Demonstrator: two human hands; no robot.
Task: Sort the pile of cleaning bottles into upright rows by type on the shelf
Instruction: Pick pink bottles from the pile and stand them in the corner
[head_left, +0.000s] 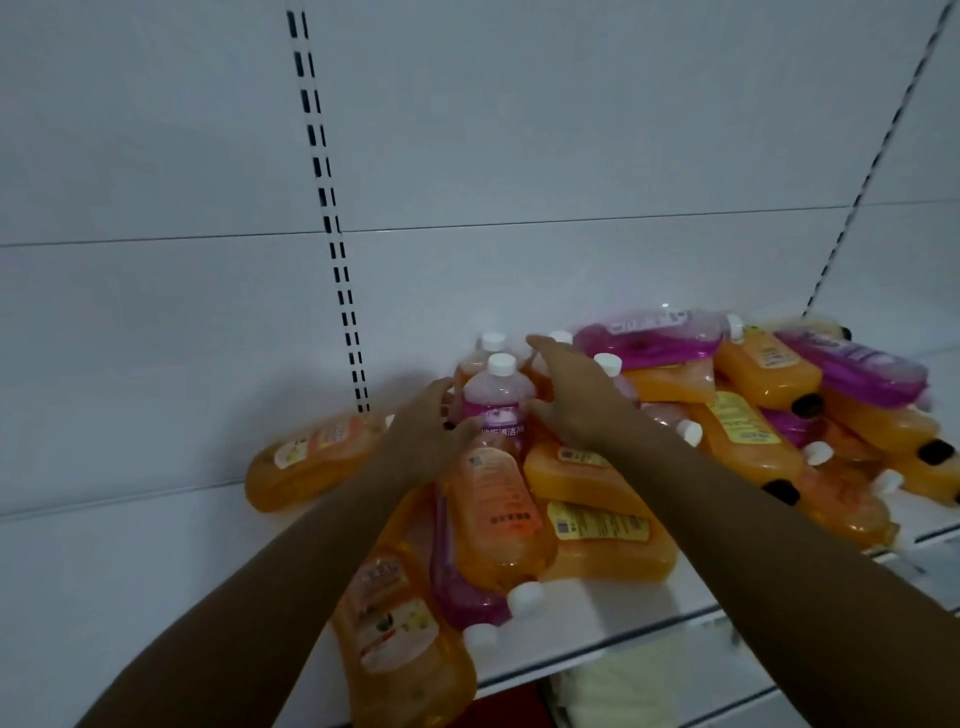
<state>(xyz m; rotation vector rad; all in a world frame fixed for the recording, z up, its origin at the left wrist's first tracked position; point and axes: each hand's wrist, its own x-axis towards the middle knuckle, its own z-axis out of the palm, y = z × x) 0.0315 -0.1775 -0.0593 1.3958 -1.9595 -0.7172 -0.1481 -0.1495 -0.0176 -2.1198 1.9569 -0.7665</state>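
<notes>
1. White metal shelf (613, 618) with a white back panel and a slotted upright strip (332, 228) running down toward the shelf on the left.
2. At the far left of the pile, an orange bottle (311, 460) lies on its side, apart from the heap.
3. At the shelf's front edge, another orange bottle with a pale label (400, 639) lies flat, partly overhanging the edge.
4. Left hand (423, 428) presses against the left side of an upright pink bottle with a white cap (496, 402), fingers curved around it.
5. Right hand (574, 400) rests on the pink bottle's right side, thumb low near the label, fingers reaching up and behind. The two hands clasp this bottle between them.
6. Behind it, other white-capped bottles stand upright against the back panel.
7. To the right, a jumbled heap of orange and purple bottles (769, 410) lies on the shelf, stacked on one another, some with black caps, some with white.
</notes>
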